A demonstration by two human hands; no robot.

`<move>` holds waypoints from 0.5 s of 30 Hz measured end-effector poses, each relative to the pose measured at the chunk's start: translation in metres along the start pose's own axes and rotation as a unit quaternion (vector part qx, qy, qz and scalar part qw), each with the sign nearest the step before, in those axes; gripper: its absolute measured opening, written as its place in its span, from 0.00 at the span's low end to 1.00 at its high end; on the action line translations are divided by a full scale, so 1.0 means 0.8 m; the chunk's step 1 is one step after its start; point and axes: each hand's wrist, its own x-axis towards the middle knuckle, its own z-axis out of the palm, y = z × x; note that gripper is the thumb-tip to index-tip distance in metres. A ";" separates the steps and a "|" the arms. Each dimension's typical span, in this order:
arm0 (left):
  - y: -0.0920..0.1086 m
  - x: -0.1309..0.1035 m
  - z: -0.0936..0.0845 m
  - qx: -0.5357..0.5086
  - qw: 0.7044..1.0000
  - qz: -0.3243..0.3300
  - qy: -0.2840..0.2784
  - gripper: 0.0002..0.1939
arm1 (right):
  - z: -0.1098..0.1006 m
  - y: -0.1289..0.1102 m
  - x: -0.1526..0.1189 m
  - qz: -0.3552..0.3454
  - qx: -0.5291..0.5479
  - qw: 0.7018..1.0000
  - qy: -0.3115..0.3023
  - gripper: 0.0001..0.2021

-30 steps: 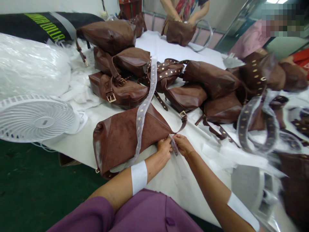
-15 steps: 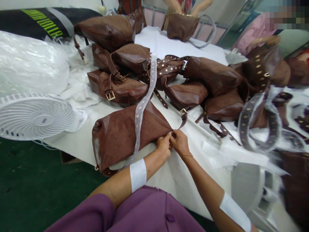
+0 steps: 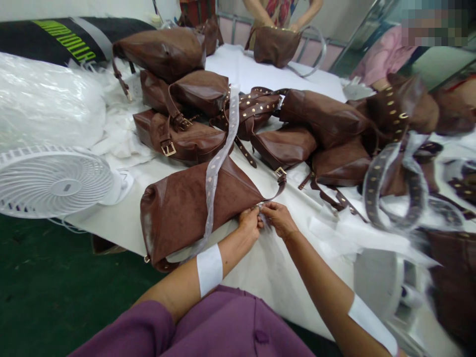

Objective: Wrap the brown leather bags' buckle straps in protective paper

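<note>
A brown suede-like bag [image 3: 182, 198] lies on its side on the white table [image 3: 122, 218] in front of me. A studded strap in clear plastic [image 3: 211, 183] runs across it. At the bag's right corner, my left hand [image 3: 251, 221] is closed, its fingertips pinching at the corner. My right hand [image 3: 279, 218] is closed beside it, thumb and finger pressed together at the same spot. A bit of thin clear plastic shows between the hands; exactly what each one grips is too small to make out. A buckled strap [image 3: 281, 184] rises just above my fingers.
Several brown bags [image 3: 193, 141] are piled behind. A white fan [image 3: 65, 186] stands at the left, another grey-white device [image 3: 379, 282] at the right. Plastic-wrapped straps [image 3: 372, 198] lie at the right. At the far table edge, a person's hands [image 3: 295, 25] are at another bag.
My right hand has shifted slightly right and down, its fingers less bunched. Clear plastic now shows between my hands. The person at the right has moved an arm lower, behind the bags.
</note>
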 end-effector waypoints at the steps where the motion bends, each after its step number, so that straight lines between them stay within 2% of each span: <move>1: 0.001 -0.003 -0.001 -0.001 1.000 -0.003 0.004 0.13 | 0.002 -0.002 0.000 -0.001 -0.002 1.000 0.015 0.13; 3: 0.005 -0.012 -0.002 -0.004 1.000 -0.008 -0.002 0.11 | 0.005 -0.008 -0.002 0.003 -0.002 1.000 0.028 0.11; 6: 0.012 -0.021 0.002 -0.014 0.999 -0.012 -0.038 0.06 | 0.007 -0.016 -0.006 0.035 -0.002 0.999 0.008 0.08; 7: 0.013 -0.019 0.004 -0.019 0.999 -0.015 -0.049 0.07 | 0.007 -0.018 -0.004 0.052 -0.002 0.999 -0.003 0.07; 9: 0.013 -0.009 0.006 -0.035 0.998 -0.050 -0.031 0.07 | 0.004 -0.018 0.004 0.079 0.006 0.997 -0.013 0.06; 15: 0.008 0.018 -0.005 -0.090 0.982 -0.148 -0.079 0.09 | -0.003 -0.016 0.027 0.118 0.001 0.993 -0.025 0.04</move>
